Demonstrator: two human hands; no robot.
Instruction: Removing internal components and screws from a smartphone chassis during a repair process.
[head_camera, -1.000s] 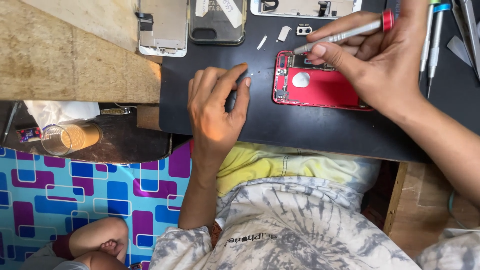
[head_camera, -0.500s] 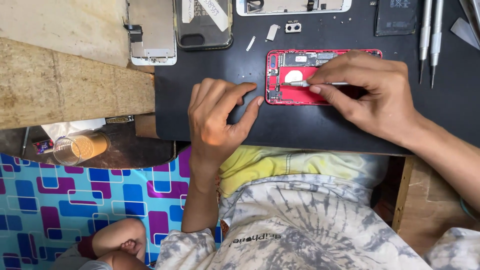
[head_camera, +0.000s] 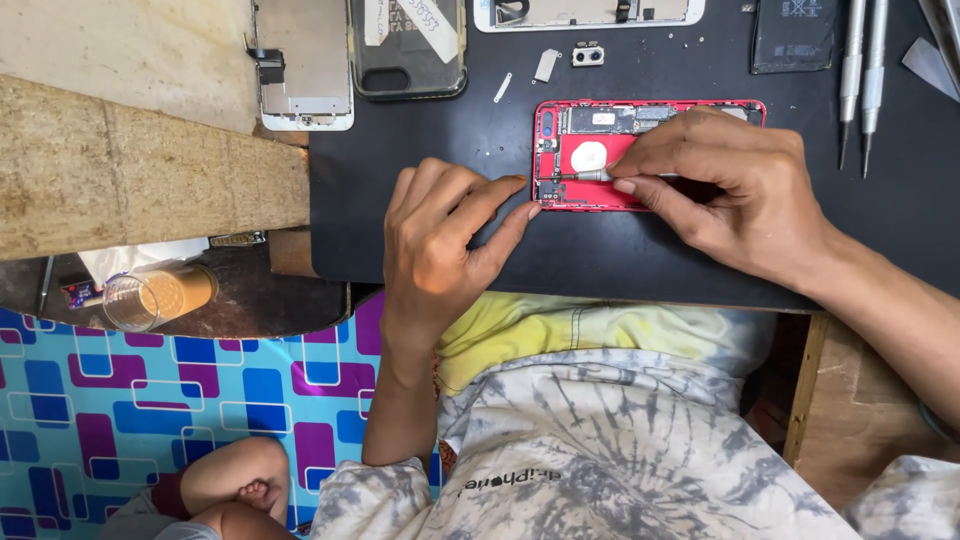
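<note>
Right hand (head_camera: 740, 195): fingers pinched together around a thin metal screwdriver (head_camera: 592, 175), its tip down inside the opened red phone housing (head_camera: 600, 155).
Left hand (head_camera: 440, 245): fingers loosely curled, not gripping anything; fingertips rest on the black mat (head_camera: 420, 140) at the lower left corner of the housing, thumb just touching its edge.
Red phone housing: lies flat on the mat, near the middle of the worktop, back side down, inner parts and a white round patch showing.
Farther edge of mat: a detached screen assembly (head_camera: 300, 65), a clear phone case (head_camera: 407, 50), a small metal bracket (head_camera: 546, 65), a black battery (head_camera: 795, 35).
Right side: two more screwdrivers (head_camera: 862, 70) lying side by side.
Below the worktop: a glass cup (head_camera: 155, 297) lying beside a patterned blue floor covering (head_camera: 120, 400).
</note>
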